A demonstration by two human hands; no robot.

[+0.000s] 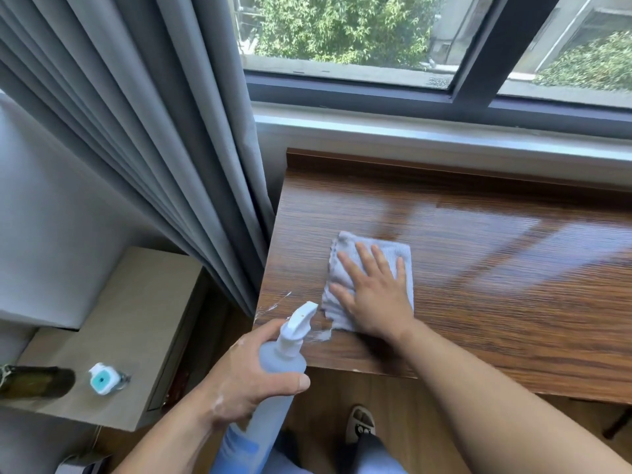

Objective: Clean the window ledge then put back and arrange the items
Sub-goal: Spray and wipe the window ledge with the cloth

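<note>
Left hand [249, 381]: fingers wrapped round pale blue spray bottle [282, 360], nozzle at front edge of wooden window ledge [496, 268]. Right hand [372, 295]: fingers straight, spread, pressing grey cloth [393, 249] flat on ledge, near its left end.

A grey pleated curtain [143, 131] hangs at ten o'clock, its edge just beside the dark-framed window [342, 92] at one o'clock, where green foliage [342, 25] shows through the glass. A beige cabinet [143, 302] stands at eight o'clock. A sandalled foot [359, 424] rests on the wooden floor [325, 401] at six o'clock.
</note>
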